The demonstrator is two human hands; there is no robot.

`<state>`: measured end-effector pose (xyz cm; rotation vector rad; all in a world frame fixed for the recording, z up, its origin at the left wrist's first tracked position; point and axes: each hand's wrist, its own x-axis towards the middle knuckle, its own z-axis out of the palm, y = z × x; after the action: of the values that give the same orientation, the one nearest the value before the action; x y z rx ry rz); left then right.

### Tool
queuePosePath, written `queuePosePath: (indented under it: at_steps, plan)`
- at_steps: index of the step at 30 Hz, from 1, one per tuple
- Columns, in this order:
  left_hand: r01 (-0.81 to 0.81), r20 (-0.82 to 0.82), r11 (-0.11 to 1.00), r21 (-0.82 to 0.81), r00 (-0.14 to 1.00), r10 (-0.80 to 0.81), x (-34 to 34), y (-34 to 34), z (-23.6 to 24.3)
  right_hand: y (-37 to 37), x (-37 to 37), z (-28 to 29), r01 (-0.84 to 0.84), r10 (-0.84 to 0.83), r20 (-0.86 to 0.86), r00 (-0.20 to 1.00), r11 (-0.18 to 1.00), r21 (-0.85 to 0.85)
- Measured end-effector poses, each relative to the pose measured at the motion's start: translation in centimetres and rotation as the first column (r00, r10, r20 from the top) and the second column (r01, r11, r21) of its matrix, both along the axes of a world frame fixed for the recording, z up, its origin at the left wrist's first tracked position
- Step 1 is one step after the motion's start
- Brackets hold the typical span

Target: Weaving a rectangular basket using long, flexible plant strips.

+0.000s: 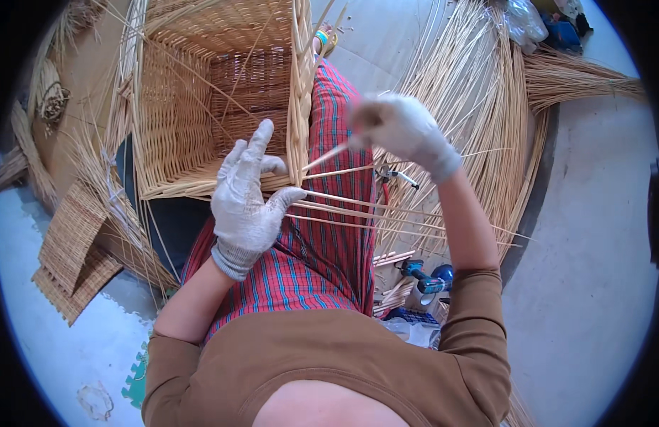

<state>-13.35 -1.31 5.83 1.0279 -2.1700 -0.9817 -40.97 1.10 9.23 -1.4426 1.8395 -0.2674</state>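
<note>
Where the brown top (329, 349) with pushed-up sleeves ends, red-and-blue plaid cloth (272, 285) covers the wearer's lap and leg. Low right, beside the cloth: blue-and-black power tool (425, 283), near some short cut sticks.

Hands well apart, both in white knit gloves. Left hand (245, 203) at the near right corner of the basket, fingers spread and raised, thumb stretched out beside the rim; contact with the weave cannot be told. Right hand (401, 128) out to the right, blurred, fingertips pinched on a pale, slim wicker strand (329, 156) slanting up from that corner.

Large rectangular basket (169, 114) of honey-coloured woven wicker lies just past the lap, its opening toward the wearer, a thick braided edge along its right side. Several thin tan strands (372, 208) stick out rightward from the corner, over the plaid. Near these, small cutters (397, 176) with a red handle.

Left, on the floor: two overlapping brown woven mats (73, 228). Farther right, a broad fan of long straw-coloured rods (479, 107); beyond its top end, a clear plastic bag (525, 25).
</note>
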Motion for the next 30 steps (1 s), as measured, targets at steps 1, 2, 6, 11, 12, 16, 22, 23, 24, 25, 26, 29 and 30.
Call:
queuePosePath:
  at_steps: [1,2,6,11,12,16,22,23,24,25,26,29,30]
  plan:
    - [0.007,-0.001,1.000,0.002,1.000,-0.007,-0.2,-0.1,-0.1,-0.5,-0.2,-2.7,-0.023,-0.030,-0.133,0.991,0.925,-0.380]
    - [0.000,-0.010,1.000,-0.004,1.000,0.000,-0.2,-0.1,-0.2,-1.1,0.4,-4.5,-0.030,-0.089,-0.209,0.974,0.862,-0.507]
    - [-0.013,-0.009,0.999,0.052,1.000,0.013,0.2,0.4,-0.5,-3.2,1.5,-7.0,-0.016,0.012,-0.040,0.999,0.996,-0.087]
    - [0.059,0.057,0.992,-0.115,0.997,-0.052,0.7,0.5,-1.2,-3.2,-1.8,-5.0,0.537,-0.418,0.693,0.588,0.842,0.052]
    - [0.077,0.079,0.992,-0.097,0.995,-0.069,0.6,0.5,-1.3,-3.3,-2.1,-4.7,0.602,-0.430,0.658,0.619,0.797,-0.046]
    - [0.121,0.095,0.981,-0.149,0.990,-0.107,1.4,1.5,-2.0,-4.0,2.2,-1.1,0.548,-0.228,0.665,0.711,0.773,-0.320]
    - [0.235,-0.061,0.833,0.501,0.970,-0.237,1.5,-2.0,-0.6,-7.6,4.4,-0.9,0.402,-0.223,0.477,0.850,0.860,-0.315]
    - [0.208,-0.107,0.953,0.222,0.976,-0.189,0.6,-3.6,-0.9,-7.8,4.6,-0.6,0.386,-0.240,0.429,0.871,0.874,-0.296]
    - [0.121,-0.164,0.962,0.243,0.983,-0.083,-0.8,-5.2,-0.8,-7.9,4.7,-0.8,0.383,-0.245,0.393,0.886,0.865,-0.325]
    - [0.092,-0.151,0.973,0.210,0.987,-0.061,-2.4,-7.1,0.1,-8.3,5.0,-0.8,0.378,-0.239,0.392,0.888,0.865,-0.330]
    - [0.042,0.007,0.997,0.062,0.999,-0.042,-4.3,-8.1,0.2,-8.6,5.4,-0.7,0.303,-0.272,0.132,0.953,0.862,-0.407]
    - [0.190,-0.069,0.978,0.081,0.980,-0.185,-8.3,-11.4,-1.6,-9.3,6.0,-0.5,0.203,-0.317,-0.156,0.936,0.845,-0.495]
    - [0.172,-0.021,0.964,0.201,0.985,-0.171,-8.5,-11.3,-1.8,-9.3,5.8,-0.4,0.203,-0.340,-0.180,0.923,0.829,-0.521]
